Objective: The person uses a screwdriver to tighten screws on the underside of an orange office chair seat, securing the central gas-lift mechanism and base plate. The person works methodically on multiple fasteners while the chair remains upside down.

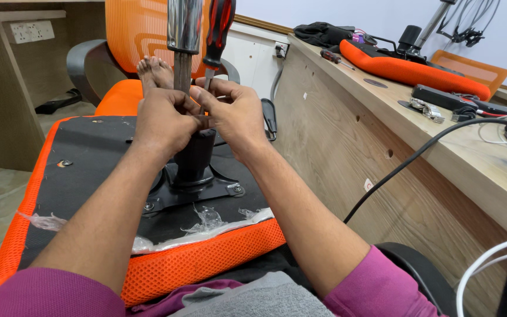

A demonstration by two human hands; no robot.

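Observation:
An upturned orange office-chair seat [200, 264] with a black underside lies in front of me. A chrome gas-lift cylinder [184, 26] stands upright in the black metal base plate [206, 191]. My left hand [162, 120] wraps around the cylinder's dark lower shaft. My right hand [236, 114] holds a red-and-black screwdriver [218, 32], its tip pointing down against the shaft between my fingers. Both hands touch each other at the cylinder. The screwdriver's tip is hidden by my fingers.
A wooden desk [377, 117] runs along the right, carrying an orange seat cushion [412, 67], tools and cables. A black cable [418, 155] hangs across its side. An orange mesh chair [136, 35] stands behind, with a bare foot [154, 70] on its seat.

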